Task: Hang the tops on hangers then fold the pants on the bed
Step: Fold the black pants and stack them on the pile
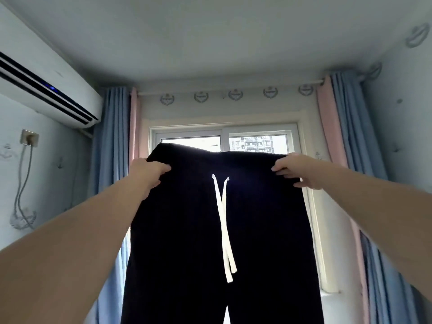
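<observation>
Dark navy pants (187, 230) with a white drawstring (224, 225) hang spread out in front of me, raised high before the window. My left hand (147, 171) grips the waistband at its left corner. At the waistband's right corner my right hand (297, 170) pinches the fabric. Both legs of the pants drop straight down and run out of the bottom of the frame. The bed, hangers and tops are out of view.
A window (257, 142) stands behind the pants, flanked by blue and pink curtains (112, 141). An air conditioner (46, 90) is mounted high on the left wall above a socket with cables (29, 139). The right wall is close.
</observation>
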Demonstrator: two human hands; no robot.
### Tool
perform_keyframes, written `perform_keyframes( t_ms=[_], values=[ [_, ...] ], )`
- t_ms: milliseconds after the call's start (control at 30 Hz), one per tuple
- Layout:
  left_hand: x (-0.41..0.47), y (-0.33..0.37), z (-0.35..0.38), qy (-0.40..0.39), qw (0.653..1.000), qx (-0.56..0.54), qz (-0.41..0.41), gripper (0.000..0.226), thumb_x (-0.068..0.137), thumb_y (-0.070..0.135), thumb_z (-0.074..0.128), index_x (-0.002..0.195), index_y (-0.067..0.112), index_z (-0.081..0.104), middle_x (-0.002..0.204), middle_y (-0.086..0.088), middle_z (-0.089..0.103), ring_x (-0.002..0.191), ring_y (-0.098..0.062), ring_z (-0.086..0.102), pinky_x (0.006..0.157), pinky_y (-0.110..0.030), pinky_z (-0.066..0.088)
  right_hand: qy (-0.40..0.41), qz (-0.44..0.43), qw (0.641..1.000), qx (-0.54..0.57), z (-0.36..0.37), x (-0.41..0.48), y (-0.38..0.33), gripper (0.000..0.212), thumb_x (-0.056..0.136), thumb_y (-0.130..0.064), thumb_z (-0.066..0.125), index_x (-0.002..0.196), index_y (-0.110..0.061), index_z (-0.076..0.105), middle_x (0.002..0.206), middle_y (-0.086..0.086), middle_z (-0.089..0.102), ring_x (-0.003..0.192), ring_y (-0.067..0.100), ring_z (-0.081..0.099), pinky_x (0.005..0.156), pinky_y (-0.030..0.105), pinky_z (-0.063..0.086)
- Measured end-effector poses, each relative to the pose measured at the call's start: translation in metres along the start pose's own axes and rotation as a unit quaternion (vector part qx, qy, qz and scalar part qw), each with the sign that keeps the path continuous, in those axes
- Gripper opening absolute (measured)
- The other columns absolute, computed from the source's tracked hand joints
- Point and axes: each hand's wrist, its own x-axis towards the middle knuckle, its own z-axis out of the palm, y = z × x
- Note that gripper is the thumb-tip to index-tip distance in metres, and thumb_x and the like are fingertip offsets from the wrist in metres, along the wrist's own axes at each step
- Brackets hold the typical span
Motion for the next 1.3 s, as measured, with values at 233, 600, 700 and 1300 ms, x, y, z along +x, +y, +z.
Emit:
perform_keyframes(
  t_ms=[233,600,700,1300],
  values=[
    [0.007,0.009,-0.018,0.096,0.978,0.168,0.079,0.041,0.086,0.045,0.075,0.102,0.008,0.067,0.092,-0.012,0.071,0.085,-0.030,0.069,0.082,-0.045,0.059,0.121,-0.144,0.977,-0.096,-0.005,0.004,-0.004,0.039,0.090,-0.026,0.074,0.123,-0.009,0.064,0.076,0.005,0.076,0.087,0.021,0.068,0.084,0.036,0.053],
    [-0.003,0.021,-0.019,0.080,0.988,0.135,0.010,0.046,0.092,0.029,0.064,0.128,0.002,0.054,0.105,-0.013,0.062,0.091,-0.029,0.062,0.074,-0.038,0.051,0.107,-0.125,0.981,-0.099,0.006,-0.011,-0.028,0.029,0.093,-0.030,0.069,0.107,-0.004,0.066,0.104,0.015,0.070,0.096,0.034,0.067,0.093,0.050,0.056],
    [-0.006,0.023,-0.014,0.069,0.987,0.134,-0.048,0.033,0.096,0.022,0.057,0.122,0.001,0.056,0.100,-0.011,0.061,0.081,-0.024,0.057,0.068,-0.033,0.047,0.098,-0.067,0.992,-0.035,0.013,-0.013,-0.033,0.029,0.094,-0.028,0.067,0.107,-0.003,0.058,0.102,0.013,0.065,0.094,0.032,0.066,0.086,0.046,0.058],
    [-0.081,0.056,0.085,-0.194,0.968,-0.153,-0.051,0.031,0.105,0.019,0.047,0.131,0.004,0.057,0.123,-0.018,0.066,0.112,-0.032,0.066,0.101,-0.048,0.052,-0.057,-0.066,0.994,0.063,0.054,-0.051,-0.092,0.020,0.089,-0.026,0.066,0.074,-0.014,0.064,0.056,0.004,0.069,0.049,0.015,0.069,0.065,0.029,0.055]
  ],
)
